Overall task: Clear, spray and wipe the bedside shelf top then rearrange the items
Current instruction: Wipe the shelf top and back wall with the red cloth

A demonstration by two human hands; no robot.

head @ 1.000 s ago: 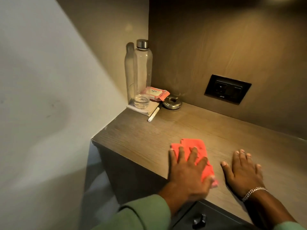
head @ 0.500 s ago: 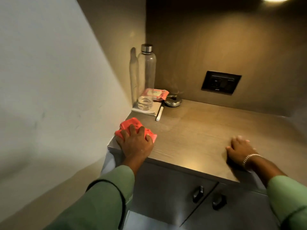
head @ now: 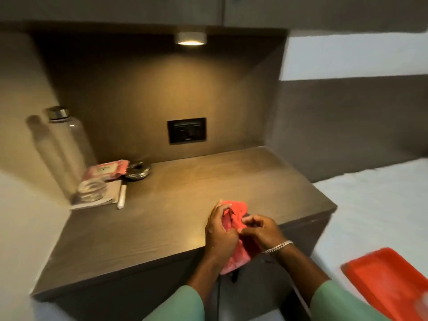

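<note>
No writing can be read anywhere; the pink packet (head: 107, 169) at the left of the frame carries a pale label, too blurred to make out, and the black socket plate (head: 186, 130) on the back panel shows no legible mark. Counted: one clear bottle (head: 67, 144) with a metal cap, standing upright at the far left; one pink packet behind it; one round metal ashtray (head: 138, 171) just beside the packet; one white pen (head: 122, 197) lying along the edge of one pale notepad (head: 104, 199), on which the bottle stands; one red cloth (head: 235, 230); one red tray (head: 389, 281) on the white bed (head: 370, 205) at the lower right. The shelf top (head: 185, 205) fills the middle of the frame. Both hands meet over its front edge, lower centre; the left hand (head: 220, 235) is curled around the cloth, the right hand (head: 261, 230) pinches a fold of it with bent fingers; the cloth hangs bunched between them, its lower end below the shelf edge.
</note>
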